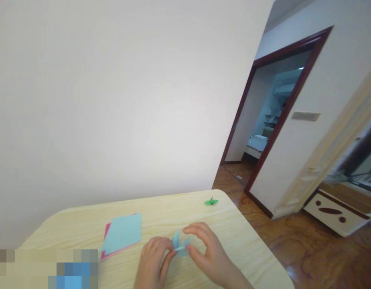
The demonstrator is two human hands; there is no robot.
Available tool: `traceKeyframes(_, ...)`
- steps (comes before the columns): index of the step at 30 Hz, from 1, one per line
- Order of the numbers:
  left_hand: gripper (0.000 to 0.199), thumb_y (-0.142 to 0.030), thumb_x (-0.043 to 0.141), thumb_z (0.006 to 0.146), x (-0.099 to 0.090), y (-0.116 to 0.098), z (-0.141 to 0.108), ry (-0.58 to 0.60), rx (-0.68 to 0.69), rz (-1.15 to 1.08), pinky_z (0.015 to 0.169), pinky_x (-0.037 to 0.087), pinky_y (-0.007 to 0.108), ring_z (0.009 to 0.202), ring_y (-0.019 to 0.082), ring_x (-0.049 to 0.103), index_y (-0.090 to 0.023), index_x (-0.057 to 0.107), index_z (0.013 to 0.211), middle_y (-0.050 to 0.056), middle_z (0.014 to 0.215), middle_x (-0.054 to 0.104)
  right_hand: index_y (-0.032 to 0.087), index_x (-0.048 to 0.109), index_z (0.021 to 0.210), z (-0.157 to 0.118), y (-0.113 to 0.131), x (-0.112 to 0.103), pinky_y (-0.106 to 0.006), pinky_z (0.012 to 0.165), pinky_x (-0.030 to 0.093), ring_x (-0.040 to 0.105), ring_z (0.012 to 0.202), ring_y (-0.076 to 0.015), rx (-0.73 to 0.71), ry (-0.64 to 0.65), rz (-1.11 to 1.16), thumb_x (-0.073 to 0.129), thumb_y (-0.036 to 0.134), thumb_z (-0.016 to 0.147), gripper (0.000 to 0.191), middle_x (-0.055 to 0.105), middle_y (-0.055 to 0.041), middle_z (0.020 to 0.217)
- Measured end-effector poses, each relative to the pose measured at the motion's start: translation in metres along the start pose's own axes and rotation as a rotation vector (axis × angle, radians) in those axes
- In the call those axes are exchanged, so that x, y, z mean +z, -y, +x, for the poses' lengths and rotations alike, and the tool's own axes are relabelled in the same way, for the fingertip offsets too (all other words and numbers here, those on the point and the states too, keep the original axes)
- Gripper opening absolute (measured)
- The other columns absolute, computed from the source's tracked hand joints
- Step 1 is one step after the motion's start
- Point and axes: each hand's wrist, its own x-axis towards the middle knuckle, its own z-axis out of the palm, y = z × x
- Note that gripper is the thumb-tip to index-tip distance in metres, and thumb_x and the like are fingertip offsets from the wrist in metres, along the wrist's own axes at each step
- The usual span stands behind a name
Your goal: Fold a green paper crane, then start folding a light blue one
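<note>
Low in the head view, a light blue folded paper (181,252) with upright pointed flaps is near the table's front. My left hand (155,255) pinches its left side between thumb and fingers. On the paper's right side is my right hand (205,249), thumb and index finger spread apart. The right thumb tip is at a flap's edge; whether it presses on it I cannot tell. Left of my hands lies a flat stack of square paper, a light blue sheet (125,233) over a pink sheet (106,254). A small green folded paper piece (211,202) sits near the far right corner.
The pale wood-grain table (83,218) has rounded corners and stands close to a white wall (113,100). To the right are a wooden floor (263,237), a dark-framed doorway (289,116) and a low cabinet (329,212). A pixelated patch covers the lower left.
</note>
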Motion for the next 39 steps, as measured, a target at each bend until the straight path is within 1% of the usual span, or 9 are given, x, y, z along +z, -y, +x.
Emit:
traceKeyframes(3, 0.006, -0.029, 0.053, 0.082, 0.002, -0.002, -0.002, -0.036, -0.034, -0.038, 0.068, 0.05, 0.032, 0.075, 0.019, 0.062, -0.024, 0.055, 0.082, 0.002, 0.078, 0.065, 0.024, 0.053, 0.112, 0.004, 0.005, 0.001, -0.037, 0.096, 0.034, 0.042, 0.112, -0.0219, -0.077, 0.1, -0.164, 0.064, 0.012, 0.065, 0.05, 0.05, -0.007, 0.118)
traceKeyframes(9, 0.008, -0.03, 0.052, 0.082, 0.002, -0.003, -0.004, -0.072, -0.111, -0.1, 0.068, 0.051, 0.031, 0.074, 0.018, 0.062, -0.023, 0.055, 0.079, 0.0, 0.076, 0.065, 0.023, 0.06, 0.085, 0.009, 0.004, 0.005, -0.038, 0.095, 0.031, 0.042, 0.11, -0.0214, -0.119, 0.134, -0.33, 0.065, 0.018, 0.071, 0.015, 0.053, -0.0039, 0.111)
traceKeyframes(12, 0.011, -0.032, 0.052, 0.083, 0.002, -0.002, -0.004, -0.079, -0.136, -0.108, 0.068, 0.052, 0.03, 0.074, 0.018, 0.063, -0.023, 0.056, 0.078, 0.0, 0.076, 0.066, 0.023, 0.06, 0.082, 0.01, 0.002, 0.005, -0.036, 0.093, 0.032, 0.045, 0.104, -0.0193, -0.151, 0.14, -0.354, 0.065, 0.019, 0.074, 0.01, 0.057, -0.0019, 0.105)
traceKeyframes(15, 0.016, -0.037, 0.054, 0.081, 0.004, 0.001, -0.005, -0.097, -0.149, -0.089, 0.066, 0.053, 0.031, 0.072, 0.018, 0.064, -0.023, 0.058, 0.088, 0.001, 0.076, 0.067, 0.022, 0.06, 0.08, 0.012, 0.001, 0.005, -0.034, 0.091, 0.033, 0.047, 0.099, -0.0175, -0.173, 0.151, -0.375, 0.061, 0.019, 0.078, 0.004, 0.059, -0.0011, 0.099)
traceKeyframes(17, 0.02, -0.038, 0.054, 0.081, 0.004, 0.003, -0.005, -0.089, -0.123, -0.083, 0.065, 0.054, 0.03, 0.07, 0.017, 0.065, -0.024, 0.06, 0.093, 0.0, 0.075, 0.068, 0.022, 0.06, 0.079, 0.012, 0.0, 0.006, -0.035, 0.092, 0.031, 0.049, 0.096, -0.017, -0.175, 0.159, -0.392, 0.06, 0.019, 0.079, 0.003, 0.061, -0.001, 0.096)
traceKeyframes(20, 0.015, -0.037, 0.054, 0.081, 0.004, 0.005, -0.003, -0.06, -0.073, -0.086, 0.065, 0.054, 0.027, 0.07, 0.016, 0.065, -0.025, 0.064, 0.082, 0.0, 0.074, 0.069, 0.022, 0.059, 0.08, 0.011, -0.003, 0.007, -0.037, 0.096, 0.027, 0.051, 0.092, -0.0167, -0.162, 0.175, -0.418, 0.061, 0.021, 0.079, 0.002, 0.062, -0.0004, 0.09)
traceKeyframes(25, 0.015, -0.035, 0.054, 0.082, 0.002, 0.006, -0.002, -0.052, -0.045, -0.103, 0.063, 0.054, 0.025, 0.069, 0.015, 0.064, -0.025, 0.065, 0.079, 0.0, 0.072, 0.068, 0.022, 0.058, 0.083, 0.008, -0.006, 0.007, -0.036, 0.095, 0.028, 0.052, 0.091, -0.0171, -0.154, 0.196, -0.405, 0.069, 0.035, 0.071, 0.021, 0.062, 0.0001, 0.089)
traceKeyframes(33, 0.019, -0.036, 0.052, 0.083, 0.0, 0.003, -0.001, -0.02, -0.036, -0.138, 0.064, 0.053, 0.025, 0.07, 0.015, 0.062, -0.026, 0.066, 0.079, 0.0, 0.072, 0.067, 0.024, 0.06, 0.077, 0.009, -0.006, 0.005, -0.038, 0.097, 0.024, 0.054, 0.086, -0.0173, -0.148, 0.209, -0.417, 0.068, 0.033, 0.073, 0.013, 0.064, 0.0011, 0.08)
traceKeyframes(39, 0.019, -0.035, 0.05, 0.084, -0.001, -0.001, 0.0, 0.012, -0.032, -0.145, 0.066, 0.052, 0.027, 0.072, 0.017, 0.061, -0.024, 0.065, 0.079, 0.002, 0.073, 0.065, 0.023, 0.06, 0.079, 0.006, -0.001, 0.007, -0.033, 0.091, 0.03, 0.054, 0.084, -0.0161, -0.145, 0.162, -0.339, 0.064, 0.025, 0.075, 0.006, 0.063, 0.0014, 0.079)
